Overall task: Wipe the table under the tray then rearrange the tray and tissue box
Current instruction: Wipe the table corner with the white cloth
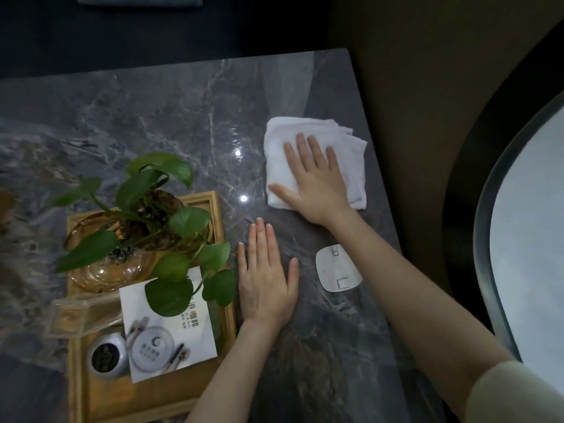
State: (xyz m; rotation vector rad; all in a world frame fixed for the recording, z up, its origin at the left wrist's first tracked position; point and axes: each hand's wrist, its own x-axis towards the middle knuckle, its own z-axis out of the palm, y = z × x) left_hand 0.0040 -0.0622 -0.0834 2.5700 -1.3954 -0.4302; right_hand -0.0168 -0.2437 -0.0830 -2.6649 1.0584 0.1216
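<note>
A wooden tray (152, 395) lies at the near left of the grey marble table (171, 111). It carries a potted green plant (143, 209) in an amber glass bowl, a white printed box (168, 328), a small round tin (106, 357) and a clear holder (79, 315). My left hand (265, 276) rests flat on the table, fingers together, just right of the tray's edge. My right hand (314, 181) presses flat on a folded white cloth (314, 154) near the table's right edge.
A small white rounded plate (337, 268) lies on the table between my two forearms. The table's right edge drops to a dark brown floor. A pale round surface with a dark rim (531, 239) stands at the far right.
</note>
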